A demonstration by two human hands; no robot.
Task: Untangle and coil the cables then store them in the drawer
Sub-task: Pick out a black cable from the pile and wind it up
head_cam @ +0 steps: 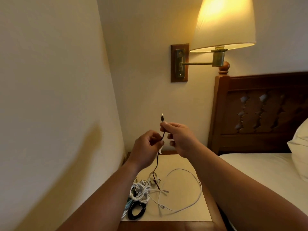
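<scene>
Both hands are raised above the nightstand (181, 164). My right hand (178, 137) pinches a thin dark cable (155, 167) just below its plug, which points upward. My left hand (146, 145) grips the same cable a little lower. From there the cable hangs down to a tangle of white cables (141, 191) on the nightstand top. A loose white cable (188, 194) lies in a wide loop to the right of the tangle. A coiled black cable (136, 210) and a pale blue cable (128, 203) sit at the front left. No drawer is visible.
A wall stands close on the left. A lit wall lamp (223, 25) on a swing arm hangs above the nightstand. To the right are a wooden headboard (260, 112), the bed (260, 170) and a pillow (300, 147).
</scene>
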